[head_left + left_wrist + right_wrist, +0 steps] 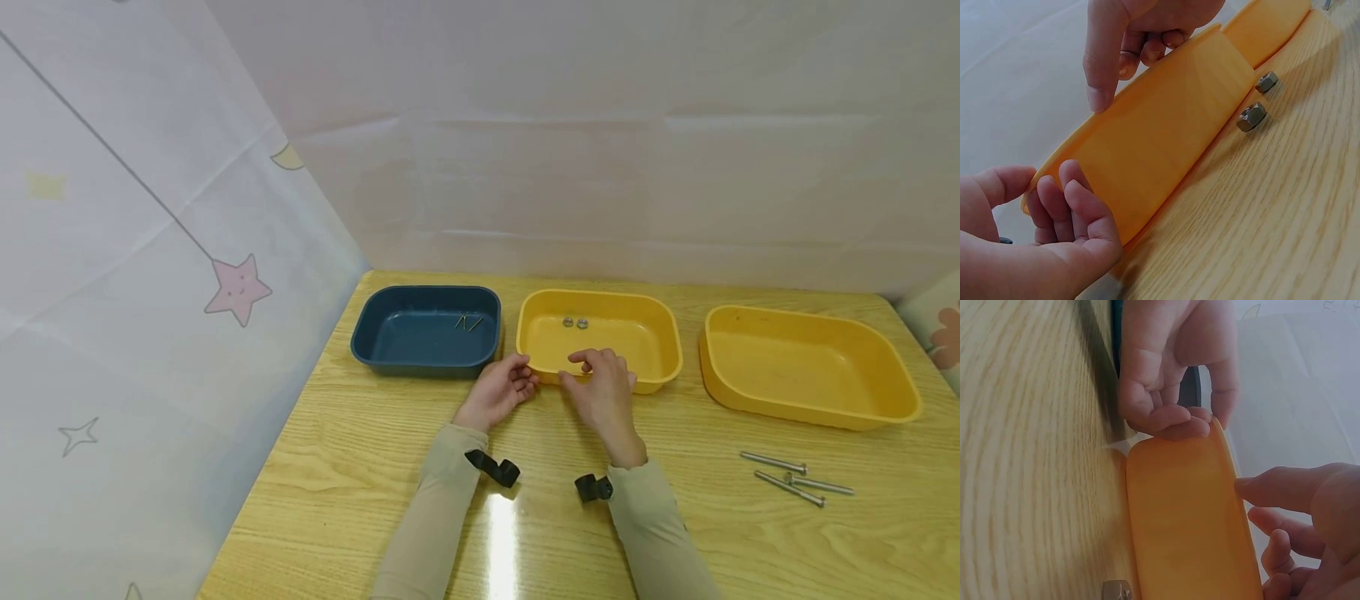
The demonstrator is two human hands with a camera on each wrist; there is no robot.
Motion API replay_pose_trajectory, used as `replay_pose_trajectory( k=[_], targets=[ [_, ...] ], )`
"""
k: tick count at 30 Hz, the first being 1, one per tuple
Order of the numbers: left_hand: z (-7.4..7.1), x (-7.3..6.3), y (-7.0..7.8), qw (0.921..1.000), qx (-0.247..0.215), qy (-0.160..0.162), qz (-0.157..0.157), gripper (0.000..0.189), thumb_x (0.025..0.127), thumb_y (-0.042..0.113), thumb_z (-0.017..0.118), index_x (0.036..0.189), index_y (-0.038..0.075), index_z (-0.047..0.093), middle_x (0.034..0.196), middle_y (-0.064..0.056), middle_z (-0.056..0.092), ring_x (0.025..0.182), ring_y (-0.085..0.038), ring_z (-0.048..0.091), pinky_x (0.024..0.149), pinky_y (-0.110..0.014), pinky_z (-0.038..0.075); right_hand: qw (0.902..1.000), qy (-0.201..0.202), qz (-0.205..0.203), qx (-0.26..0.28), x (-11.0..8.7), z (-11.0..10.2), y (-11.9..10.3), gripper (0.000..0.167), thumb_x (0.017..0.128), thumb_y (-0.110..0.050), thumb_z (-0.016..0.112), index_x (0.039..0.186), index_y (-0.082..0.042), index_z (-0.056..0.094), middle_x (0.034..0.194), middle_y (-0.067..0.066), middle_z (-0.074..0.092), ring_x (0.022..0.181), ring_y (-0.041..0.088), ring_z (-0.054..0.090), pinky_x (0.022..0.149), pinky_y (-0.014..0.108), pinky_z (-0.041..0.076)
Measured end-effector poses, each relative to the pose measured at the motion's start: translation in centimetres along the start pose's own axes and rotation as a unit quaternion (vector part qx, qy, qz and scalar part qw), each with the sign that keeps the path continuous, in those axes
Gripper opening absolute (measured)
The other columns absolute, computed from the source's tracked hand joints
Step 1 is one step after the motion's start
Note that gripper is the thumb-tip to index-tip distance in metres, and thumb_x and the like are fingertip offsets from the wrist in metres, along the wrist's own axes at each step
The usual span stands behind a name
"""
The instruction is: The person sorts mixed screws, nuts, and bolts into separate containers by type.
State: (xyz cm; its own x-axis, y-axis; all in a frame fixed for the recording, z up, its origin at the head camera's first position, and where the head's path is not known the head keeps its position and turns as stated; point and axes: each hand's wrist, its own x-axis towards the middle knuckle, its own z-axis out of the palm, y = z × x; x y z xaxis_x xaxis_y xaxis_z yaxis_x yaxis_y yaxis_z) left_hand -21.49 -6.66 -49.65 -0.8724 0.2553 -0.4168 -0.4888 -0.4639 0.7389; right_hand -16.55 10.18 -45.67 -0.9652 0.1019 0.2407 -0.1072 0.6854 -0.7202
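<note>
The middle yellow tray (667,321) stands in front of me, with two metal nuts (575,322) lying inside it near the back. My left hand (495,392) pinches its front-left corner, thumb on the rim and curled fingers against the outside. Over the front rim is my right hand (607,396), its thumb tip touching the rim and its other fingers loosely bent above the inside; nothing shows between thumb and fingers. In the left wrist view, two hex nuts (1252,117) rest on the table by the tray's front wall; my right hand hides them in the head view.
To the left, a dark blue tray (397,329) holds several thin brass-coloured screws (468,322). A larger yellow tray (810,362) is at the right. In front of it, three long bolts (776,463) lie on the wooden table (337,467). Pale fabric (525,167) hangs behind.
</note>
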Motion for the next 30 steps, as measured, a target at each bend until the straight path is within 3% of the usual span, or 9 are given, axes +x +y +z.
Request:
replay_pose_trajectory(
  k=[13, 20, 25, 30],
  targets=[
    [0.2, 0.1, 0.0, 0.9999, -0.003, 0.01, -0.003, 0.013, 0.097, 0.012, 0.05, 0.086, 0.008, 0.056, 0.073, -0.001, 0.054, 0.069, -0.014, 0.055, 0.063, -0.022, 0.047, 0.9996, -0.019, 0.008, 0.02, 0.2, -0.3, 0.0, 0.025, 0.084, -0.02, 0.075, 0.103, -0.005, 0.069, 0.088, 0.012, 0.055, 0.089, 0.032, 0.047, 0.08, 0.047, 0.024],
    [0.3, 0.0, 0.1, 0.9999, -0.003, 0.014, -0.004, 0.01, 0.097, 0.012, 0.051, 0.089, 0.007, 0.055, 0.075, -0.001, 0.053, 0.07, -0.015, 0.055, 0.064, -0.022, 0.046, 0.9943, -0.034, 0.029, 0.097, 0.5, -1.9, 0.0, 0.027, 0.086, -0.017, 0.073, 0.108, -0.002, 0.068, 0.095, 0.017, 0.056, 0.078, 0.025, 0.045, 0.072, 0.035, 0.032],
    [0.2, 0.0, 0.1, 1.0, -0.002, 0.006, -0.006, 0.011, 0.097, 0.012, 0.051, 0.088, 0.008, 0.056, 0.076, -0.001, 0.053, 0.071, -0.015, 0.056, 0.064, -0.022, 0.047, 0.9904, -0.036, 0.05, 0.124, 0.5, -3.4, 0.5, 0.025, 0.089, -0.017, 0.07, 0.11, -0.003, 0.068, 0.098, 0.017, 0.055, 0.075, 0.022, 0.04, 0.068, 0.031, 0.033],
    [0.1, 0.0, 0.0, 0.9999, -0.008, 0.007, -0.006, 0.013, 0.097, 0.012, 0.051, 0.086, 0.009, 0.057, 0.076, -0.002, 0.053, 0.072, -0.016, 0.055, 0.065, -0.023, 0.047, 0.9895, -0.044, 0.045, 0.13, 0.1, -4.4, 0.9, 0.025, 0.09, -0.019, 0.069, 0.11, -0.004, 0.067, 0.097, 0.013, 0.055, 0.074, 0.021, 0.039, 0.066, 0.028, 0.033]
  ],
)
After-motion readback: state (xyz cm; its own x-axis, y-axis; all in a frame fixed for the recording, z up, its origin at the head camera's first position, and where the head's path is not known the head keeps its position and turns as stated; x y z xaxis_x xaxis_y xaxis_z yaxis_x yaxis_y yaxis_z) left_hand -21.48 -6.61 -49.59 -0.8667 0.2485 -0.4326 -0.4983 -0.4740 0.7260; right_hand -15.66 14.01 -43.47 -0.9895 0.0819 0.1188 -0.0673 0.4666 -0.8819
